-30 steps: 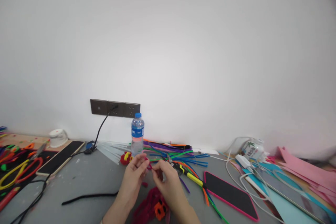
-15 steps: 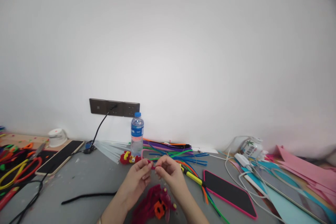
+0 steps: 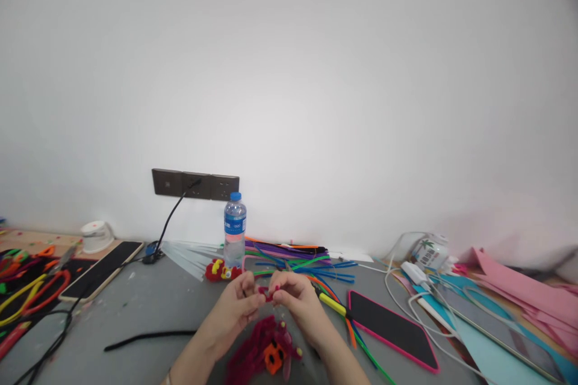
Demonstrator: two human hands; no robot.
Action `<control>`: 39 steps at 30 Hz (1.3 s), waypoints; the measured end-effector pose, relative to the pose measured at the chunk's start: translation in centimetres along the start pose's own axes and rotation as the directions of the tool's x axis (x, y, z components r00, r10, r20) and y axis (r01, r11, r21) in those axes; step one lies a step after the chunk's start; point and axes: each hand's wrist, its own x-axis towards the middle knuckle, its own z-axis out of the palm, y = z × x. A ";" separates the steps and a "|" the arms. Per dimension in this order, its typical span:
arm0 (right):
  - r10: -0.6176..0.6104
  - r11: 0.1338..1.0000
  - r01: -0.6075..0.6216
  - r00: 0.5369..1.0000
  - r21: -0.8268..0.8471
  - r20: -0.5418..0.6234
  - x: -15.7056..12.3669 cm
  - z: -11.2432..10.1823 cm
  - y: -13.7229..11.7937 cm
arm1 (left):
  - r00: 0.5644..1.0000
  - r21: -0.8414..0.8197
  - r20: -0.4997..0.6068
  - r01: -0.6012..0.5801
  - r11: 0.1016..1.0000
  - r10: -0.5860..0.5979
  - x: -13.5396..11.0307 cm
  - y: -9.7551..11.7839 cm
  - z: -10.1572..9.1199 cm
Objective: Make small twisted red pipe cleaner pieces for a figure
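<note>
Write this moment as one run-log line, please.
left hand: pinching red pipe-cleaner piece | right hand: pinching same piece | below: dark red craft on table

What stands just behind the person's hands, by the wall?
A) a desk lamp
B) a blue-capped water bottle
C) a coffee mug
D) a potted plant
B: a clear water bottle with a blue cap stands upright beyond both hands, below the wall sockets.

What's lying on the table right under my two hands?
Under the left hand and right hand, which pinch a small dark red piece, lies a dark red fuzzy craft bundle with an orange flower. Its near end is cut off by the frame.
</note>
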 end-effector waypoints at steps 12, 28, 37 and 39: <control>0.036 0.996 -0.047 0.990 0.076 0.140 -0.1 0.1 -0.8 | 0.980 0.068 0.100 0.166 0.984 -0.172 -0.9 -0.2 0.4; 0.249 0.966 -0.258 0.955 0.034 0.160 -0.2 -1.6 0.3 | 0.995 0.230 -0.053 0.093 0.969 -0.083 0.0 -0.5 -0.2; 0.140 0.970 -0.152 0.987 0.188 0.073 0.2 -0.2 0.0 | 0.998 0.091 -0.026 0.063 0.994 -0.061 0.0 -0.2 -0.1; 0.126 0.966 -0.130 0.992 0.224 0.031 0.3 0.2 0.1 | 0.999 0.066 -0.042 0.038 0.997 -0.035 0.0 -0.1 0.0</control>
